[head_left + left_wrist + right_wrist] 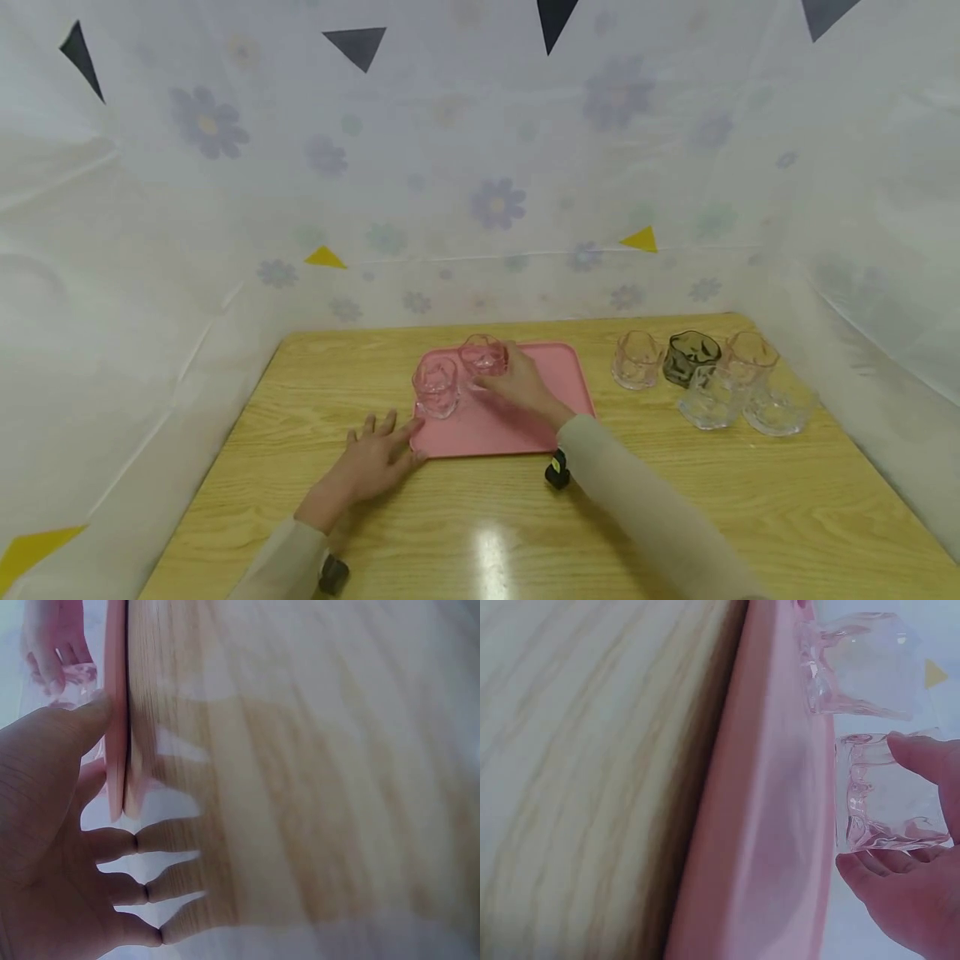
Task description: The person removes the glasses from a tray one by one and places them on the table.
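Observation:
My right hand holds a clear glass tumbler at the far side of the pink tray. In the right wrist view, the thumb lies on one side of that tumbler and the fingers on the other. A second clear tumbler stands upright on the tray, just left of the held one. My left hand lies with fingers spread at the tray's front left corner. Its thumb and index finger touch the tray edge, while the other fingertips rest on the table, as the left wrist view shows.
Several tumblers stand at the right of the wooden table: a pinkish one, a dark grey one, another pinkish one and clear ones in front. White flowered sheeting encloses the table's back and sides.

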A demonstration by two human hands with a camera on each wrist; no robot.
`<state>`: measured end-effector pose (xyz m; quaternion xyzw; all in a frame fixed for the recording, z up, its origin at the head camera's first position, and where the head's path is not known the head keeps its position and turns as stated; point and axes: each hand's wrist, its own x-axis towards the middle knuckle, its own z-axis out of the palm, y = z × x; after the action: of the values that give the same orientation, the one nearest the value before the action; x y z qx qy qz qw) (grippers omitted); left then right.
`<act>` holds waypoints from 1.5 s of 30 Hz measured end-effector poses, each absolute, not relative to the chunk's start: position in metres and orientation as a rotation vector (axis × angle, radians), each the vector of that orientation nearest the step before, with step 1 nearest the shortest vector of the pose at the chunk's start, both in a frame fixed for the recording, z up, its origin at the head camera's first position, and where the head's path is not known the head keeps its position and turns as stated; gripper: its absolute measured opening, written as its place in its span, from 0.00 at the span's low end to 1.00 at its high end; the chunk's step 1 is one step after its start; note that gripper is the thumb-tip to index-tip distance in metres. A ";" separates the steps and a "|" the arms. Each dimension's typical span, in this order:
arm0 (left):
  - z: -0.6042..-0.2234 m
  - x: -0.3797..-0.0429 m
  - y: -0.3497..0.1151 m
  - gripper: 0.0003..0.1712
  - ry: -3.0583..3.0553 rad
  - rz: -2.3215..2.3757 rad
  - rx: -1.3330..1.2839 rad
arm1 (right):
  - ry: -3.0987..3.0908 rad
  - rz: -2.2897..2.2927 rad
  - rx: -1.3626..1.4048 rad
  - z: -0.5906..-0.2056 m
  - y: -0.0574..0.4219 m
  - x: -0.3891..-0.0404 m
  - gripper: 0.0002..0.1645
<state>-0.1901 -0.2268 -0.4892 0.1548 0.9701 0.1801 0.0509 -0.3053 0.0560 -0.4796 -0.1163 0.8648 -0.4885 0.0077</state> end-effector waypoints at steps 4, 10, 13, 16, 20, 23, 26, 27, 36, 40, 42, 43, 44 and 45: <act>-0.490 -0.191 -0.227 0.38 2.958 0.543 0.473 | 2.715 -1.515 -0.404 -0.471 0.068 -0.296 0.50; -0.490 -0.191 -0.227 0.38 2.953 0.544 0.464 | 2.754 -1.503 -0.436 -0.463 0.090 -0.283 0.49; -0.489 -0.190 -0.227 0.38 2.947 0.541 0.461 | 2.802 -1.483 -0.454 -0.462 0.102 -0.279 0.48; -0.488 -0.190 -0.226 0.38 2.944 0.537 0.461 | 2.834 -1.477 -0.472 -0.461 0.114 -0.275 0.48; -0.486 -0.189 -0.225 0.37 2.946 0.541 0.465 | 2.835 -1.489 -0.443 -0.459 0.129 -0.269 0.48; -0.486 -0.188 -0.224 0.37 2.947 0.550 0.469 | 2.841 -1.486 -0.423 -0.459 0.139 -0.265 0.48; -0.486 -0.188 -0.225 0.37 2.948 0.550 0.465 | 2.841 -1.492 -0.419 -0.459 0.146 -0.263 0.49; -0.486 -0.188 -0.225 0.38 2.948 0.552 0.464 | 2.842 -1.495 -0.418 -0.459 0.148 -0.261 0.49; -0.488 -0.189 -0.225 0.39 2.942 0.543 0.453 | 2.866 -1.482 -0.363 -0.463 0.174 -0.253 0.50; -0.488 -0.189 -0.225 0.39 2.951 0.534 0.453 | 2.875 -1.497 -0.355 -0.466 0.188 -0.250 0.50; -0.489 -0.189 -0.225 0.39 2.953 0.532 0.455 | 2.866 -1.518 -0.348 -0.468 0.195 -0.248 0.50; -0.489 -0.189 -0.225 0.39 2.952 0.533 0.455 | 2.865 -1.528 -0.344 -0.468 0.199 -0.248 0.49; -0.489 -0.189 -0.225 0.39 2.953 0.533 0.456 | 2.872 -1.525 -0.347 -0.469 0.203 -0.247 0.49; -0.489 -0.189 -0.225 0.39 2.953 0.533 0.455 | 2.871 -1.537 -0.348 -0.470 0.207 -0.246 0.48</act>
<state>-0.1889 -0.2252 -0.4890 0.1496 0.9716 0.1754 0.0535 -0.2463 0.2066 -0.4702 -0.1060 0.8746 -0.4683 -0.0669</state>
